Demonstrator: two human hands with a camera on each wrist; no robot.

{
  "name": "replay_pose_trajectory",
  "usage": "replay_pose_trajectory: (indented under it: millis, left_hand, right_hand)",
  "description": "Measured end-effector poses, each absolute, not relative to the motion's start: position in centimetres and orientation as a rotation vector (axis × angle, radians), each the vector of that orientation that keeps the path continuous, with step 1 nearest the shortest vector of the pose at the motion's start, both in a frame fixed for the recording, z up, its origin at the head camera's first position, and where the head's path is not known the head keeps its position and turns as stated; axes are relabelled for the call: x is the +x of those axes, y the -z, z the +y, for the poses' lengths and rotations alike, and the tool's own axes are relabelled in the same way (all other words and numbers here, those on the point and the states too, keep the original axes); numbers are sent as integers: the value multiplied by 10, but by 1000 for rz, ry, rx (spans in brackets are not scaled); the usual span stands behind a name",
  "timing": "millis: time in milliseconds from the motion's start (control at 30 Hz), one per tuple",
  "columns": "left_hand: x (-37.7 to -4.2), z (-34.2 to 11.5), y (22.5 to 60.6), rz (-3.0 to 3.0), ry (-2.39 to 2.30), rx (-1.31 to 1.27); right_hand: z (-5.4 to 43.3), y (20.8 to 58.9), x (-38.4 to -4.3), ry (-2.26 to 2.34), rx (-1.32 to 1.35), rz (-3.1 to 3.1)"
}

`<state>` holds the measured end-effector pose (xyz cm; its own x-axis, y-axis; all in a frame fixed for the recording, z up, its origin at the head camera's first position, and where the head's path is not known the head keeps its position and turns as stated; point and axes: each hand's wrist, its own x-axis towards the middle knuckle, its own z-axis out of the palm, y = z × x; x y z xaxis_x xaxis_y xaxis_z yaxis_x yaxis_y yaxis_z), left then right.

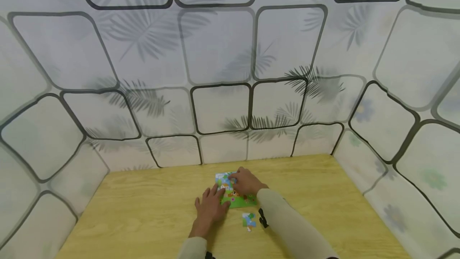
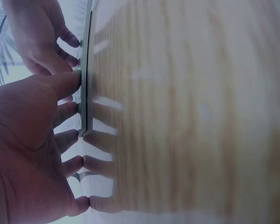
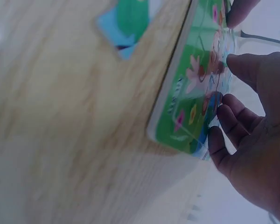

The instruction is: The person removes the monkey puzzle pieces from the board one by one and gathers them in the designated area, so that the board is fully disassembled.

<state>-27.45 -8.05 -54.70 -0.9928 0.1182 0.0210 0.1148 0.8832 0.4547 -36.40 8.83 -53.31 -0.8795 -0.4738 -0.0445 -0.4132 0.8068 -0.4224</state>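
Observation:
A bright jigsaw board [image 1: 241,202] with a green lower band and cartoon animals lies flat on the table. My left hand [image 1: 211,207] is spread along its left side, with the thumb and nearest fingers on the board's edge [image 2: 87,74] and the outer fingertips down on the table. Over the upper right part, my right hand [image 1: 248,182] touches the picture with its fingertips; in the right wrist view the thumb and fingers [image 3: 233,123] bend against the board's face. The palm hides part of the picture. Loose puzzle pieces [image 1: 248,220] lie together just below the board.
The light wood table [image 1: 143,211] stretches out on both sides of the board. Pale cloth walls [image 1: 223,107] with dark rounded outlines and leaf prints enclose it at the back and sides. A dark strap [image 1: 263,218] hangs at the right wrist.

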Motion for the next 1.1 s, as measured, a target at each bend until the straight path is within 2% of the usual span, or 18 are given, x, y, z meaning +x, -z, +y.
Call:
replay_pose_trajectory:
  millis: [433, 1100]
  left_hand:
    - [-272, -80, 554, 3018, -752, 171]
    - [-277, -82, 552, 3036, -760, 172]
  right_hand:
    - [69, 534, -366, 528, -499, 2795]
    - [69, 532, -375, 525, -536, 2960]
